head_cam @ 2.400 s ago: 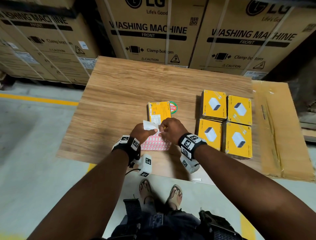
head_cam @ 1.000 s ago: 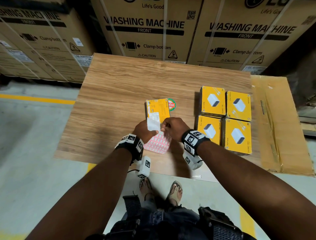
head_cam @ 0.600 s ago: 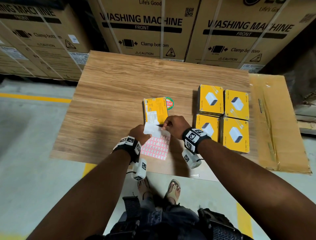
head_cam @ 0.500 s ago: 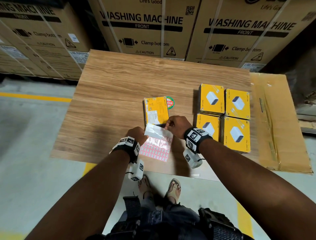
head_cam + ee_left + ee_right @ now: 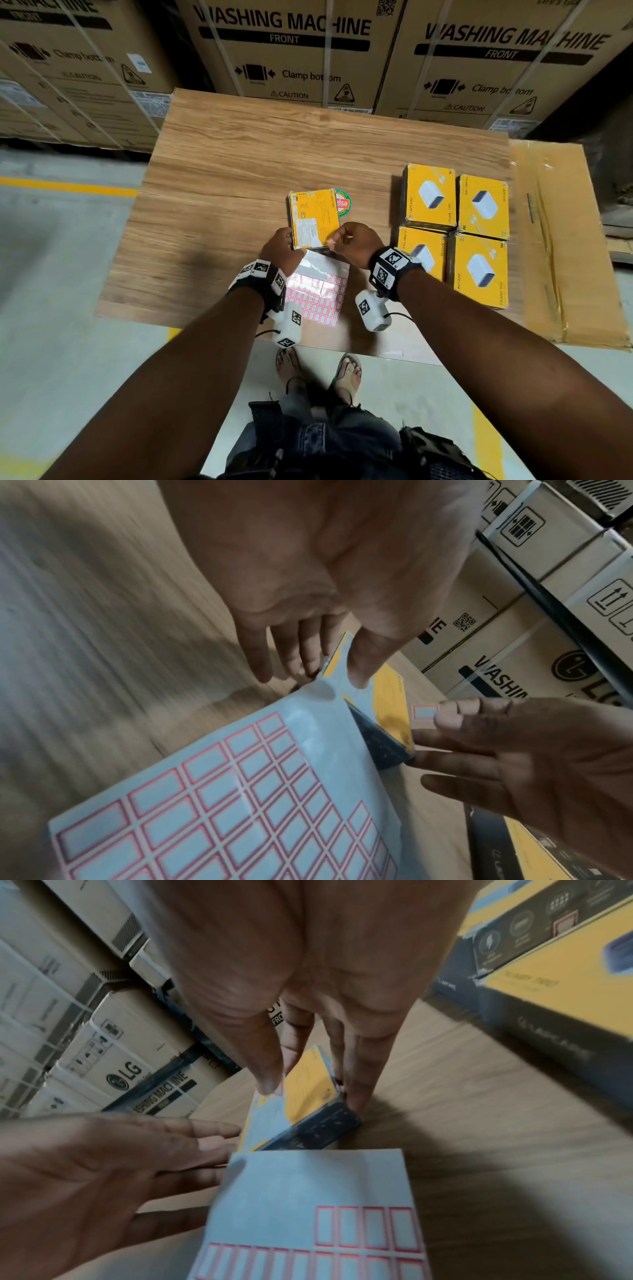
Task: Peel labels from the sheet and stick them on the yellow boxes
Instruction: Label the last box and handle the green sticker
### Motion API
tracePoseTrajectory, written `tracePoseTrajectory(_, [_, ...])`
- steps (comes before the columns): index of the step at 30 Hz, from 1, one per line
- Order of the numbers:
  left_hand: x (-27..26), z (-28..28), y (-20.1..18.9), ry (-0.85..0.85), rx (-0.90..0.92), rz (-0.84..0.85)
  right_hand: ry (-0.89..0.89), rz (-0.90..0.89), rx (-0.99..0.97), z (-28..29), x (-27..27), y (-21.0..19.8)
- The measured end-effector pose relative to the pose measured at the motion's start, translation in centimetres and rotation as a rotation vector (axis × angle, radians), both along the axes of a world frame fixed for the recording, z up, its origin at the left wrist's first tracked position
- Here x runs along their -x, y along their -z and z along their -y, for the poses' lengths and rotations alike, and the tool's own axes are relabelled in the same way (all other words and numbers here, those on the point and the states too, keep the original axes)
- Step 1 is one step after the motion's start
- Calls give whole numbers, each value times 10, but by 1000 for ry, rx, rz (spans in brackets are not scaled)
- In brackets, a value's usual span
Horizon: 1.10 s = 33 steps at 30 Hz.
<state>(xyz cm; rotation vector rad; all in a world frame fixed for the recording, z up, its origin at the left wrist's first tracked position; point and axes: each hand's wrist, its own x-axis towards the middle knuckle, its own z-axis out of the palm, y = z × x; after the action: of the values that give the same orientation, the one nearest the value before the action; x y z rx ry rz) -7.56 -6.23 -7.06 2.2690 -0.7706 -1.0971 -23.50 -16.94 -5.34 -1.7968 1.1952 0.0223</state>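
Our right hand [image 5: 354, 244] pinches a small red-bordered label [image 5: 426, 712] at its fingers' tips, just over the near right corner of the yellow box [image 5: 314, 219]. Our left hand [image 5: 281, 247] has straight fingers [image 5: 205, 1131] laid against that box's left edge, steadying it without curling round it. The box lies flat on the wooden surface [image 5: 239, 164], printed back up, its long axis running away from us. The label sheet [image 5: 317, 294] lies flat just nearer than the box, its bare strip touching the box's near end. Four more yellow boxes [image 5: 455, 233] sit grouped to the box's right. Both forearms reach forward, wrists angled inward toward the box.
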Motion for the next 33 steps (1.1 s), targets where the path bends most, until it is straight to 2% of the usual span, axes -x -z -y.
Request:
tracePoseTrajectory(5, [-9, 8, 16, -3, 100, 93, 97, 96, -26, 5, -9, -7])
tracePoseTrajectory(9, [-6, 15, -12, 17, 124, 189, 123, 157, -20, 11, -17, -23])
tracePoseTrajectory(13, [-10, 18, -31, -69, 259, 170, 87, 185, 13, 21, -23, -42])
tracePoseTrajectory(15, [-10, 20, -40, -57, 286, 166, 64, 198, 18, 25, -25, -47])
tracePoseTrajectory(19, [-9, 22, -57, -66, 381, 24, 45, 214, -25, 24, -27, -58])
tracePoseTrajectory(26, [-3, 24, -75, -96, 369, 43, -72, 156, 160, 24, -25, -79])
tracePoseTrajectory(33, [4, 28, -80, 1, 283, 67, -229, 52, 127, 27, -30, -94])
